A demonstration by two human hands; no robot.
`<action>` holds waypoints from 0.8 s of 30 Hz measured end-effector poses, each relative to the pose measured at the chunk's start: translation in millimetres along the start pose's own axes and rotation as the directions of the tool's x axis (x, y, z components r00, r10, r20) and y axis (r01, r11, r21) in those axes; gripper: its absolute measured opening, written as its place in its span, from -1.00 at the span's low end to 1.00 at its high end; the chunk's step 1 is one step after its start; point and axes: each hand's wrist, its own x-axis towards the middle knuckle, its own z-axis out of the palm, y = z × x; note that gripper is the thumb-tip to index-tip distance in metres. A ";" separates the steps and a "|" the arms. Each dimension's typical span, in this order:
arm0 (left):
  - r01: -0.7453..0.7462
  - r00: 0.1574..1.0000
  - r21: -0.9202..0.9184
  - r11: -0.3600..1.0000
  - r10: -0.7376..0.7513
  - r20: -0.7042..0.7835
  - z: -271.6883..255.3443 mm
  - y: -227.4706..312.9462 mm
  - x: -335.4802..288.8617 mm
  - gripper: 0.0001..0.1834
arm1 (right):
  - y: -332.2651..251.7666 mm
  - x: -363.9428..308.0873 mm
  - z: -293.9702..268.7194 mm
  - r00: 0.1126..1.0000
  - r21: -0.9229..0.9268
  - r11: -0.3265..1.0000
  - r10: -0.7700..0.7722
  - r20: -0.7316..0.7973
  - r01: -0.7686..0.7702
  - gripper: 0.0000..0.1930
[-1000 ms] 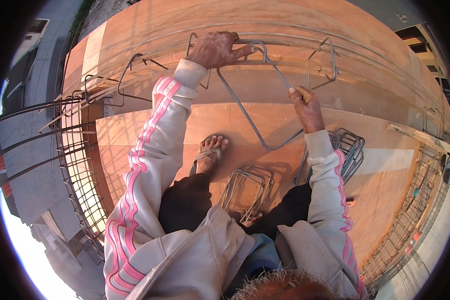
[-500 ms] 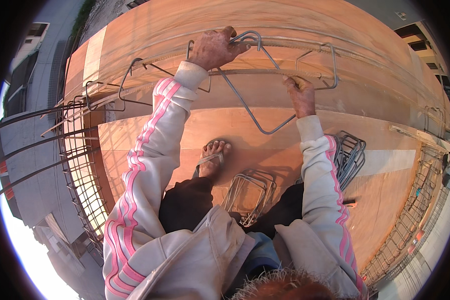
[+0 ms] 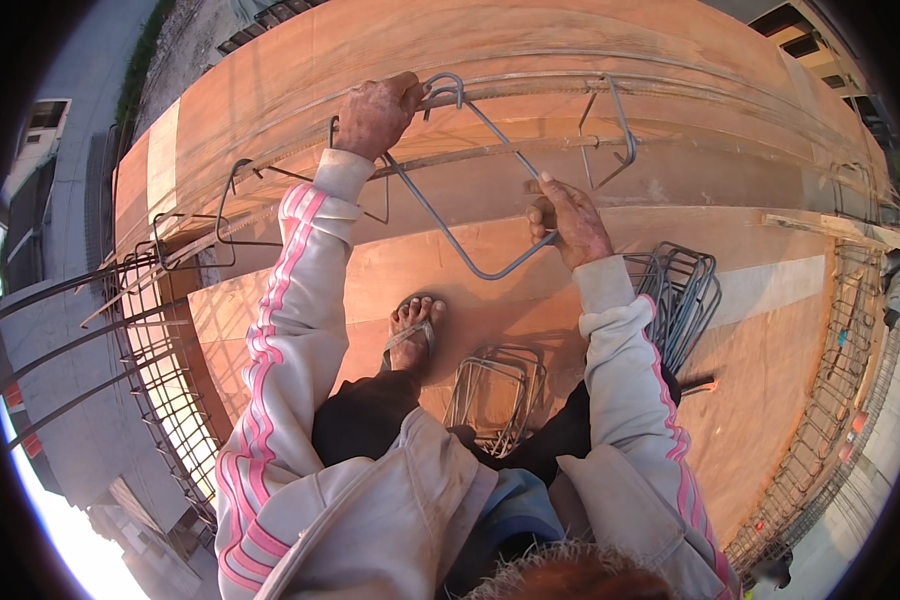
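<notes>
A bent steel rebar stirrup (image 3: 488, 276) hangs tilted across the long horizontal rebars (image 3: 560, 143) in front of me. My left hand (image 3: 375, 115) is closed at its upper left, beside the hooked end. The fingers of my right hand (image 3: 567, 222) are curled round its lower right corner. Another stirrup (image 3: 620, 110) hangs on the bars further right, and one more stirrup (image 3: 222, 215) sits on them to the left. My left palm and the steel inside it are hidden.
Loose stirrups (image 3: 500, 390) lie between my legs, and a bundle of stirrups (image 3: 685, 300) rests by my right forearm. My sandalled left foot (image 3: 410, 335) stands on plywood boards (image 3: 270, 290). Rebar cages (image 3: 160, 370) run along the left edge and the right edge (image 3: 820, 420).
My right hand has come down and left from the bars onto the stirrup's lower right corner. My left hand and the stirrup sit slightly further left in view.
</notes>
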 end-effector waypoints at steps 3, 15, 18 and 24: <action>0.034 0.999 -0.014 0.999 -0.033 0.015 9.1 -5.4 7.2 -0.55 | 24.1 0.3 23.0 0.986 0.238 0.970 0.077 -0.149 -0.039 -0.66; 0.264 0.950 -0.286 0.921 -0.197 0.244 -21.0 -10.3 33.6 -0.18 | 17.6 41.5 22.8 0.973 0.443 0.896 0.114 -0.201 -0.013 -0.20; 0.295 0.948 -0.330 0.897 -0.231 0.218 -25.8 -5.9 27.5 -0.12 | 18.8 48.7 35.1 0.982 0.510 0.860 0.079 -0.169 0.019 -0.15; 0.261 0.965 -0.551 0.793 -0.214 0.149 -48.4 -19.0 16.3 -0.33 | 50.8 73.6 53.3 0.997 0.603 0.798 0.047 -0.056 -0.003 -0.16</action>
